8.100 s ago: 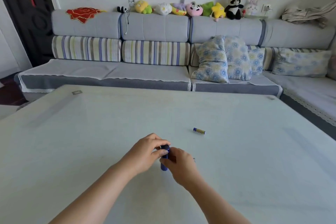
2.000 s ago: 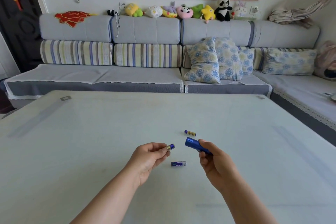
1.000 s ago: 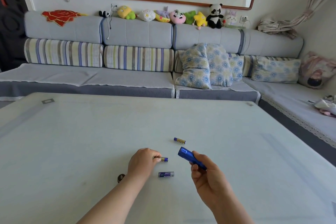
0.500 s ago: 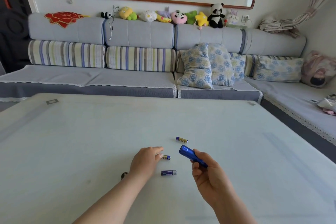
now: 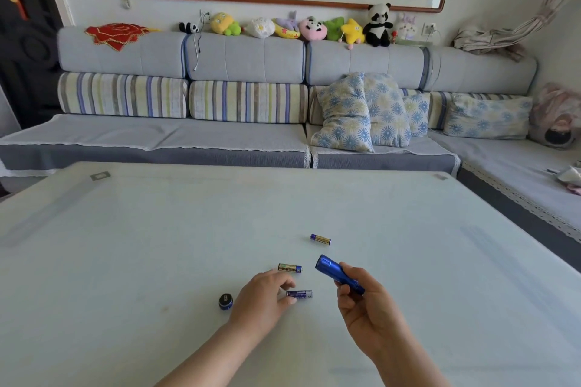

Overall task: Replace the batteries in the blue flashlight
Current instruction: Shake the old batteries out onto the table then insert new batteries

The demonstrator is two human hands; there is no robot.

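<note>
the right hand (image 5: 366,308) has its grip closed around the blue flashlight (image 5: 338,273), held above the worktop (image 5: 125,245) with its head pointing toward 10 o'clock. the left hand (image 5: 262,298) rests with its grip loosely spread and empty, fingertips touching a battery (image 5: 299,294). a second battery (image 5: 290,268) lies just beyond at 12 o'clock, a third (image 5: 320,239) farther toward 1 o'clock. the flashlight cap (image 5: 225,302) sits at 9 o'clock of the left hand.

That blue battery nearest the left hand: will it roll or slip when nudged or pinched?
The blue battery is a smooth cylinder lying on its side on the glossy table, so it probably rolls if nudged. It looks rigid and small; pinching it across the middle with the left hand seems safest.
</note>
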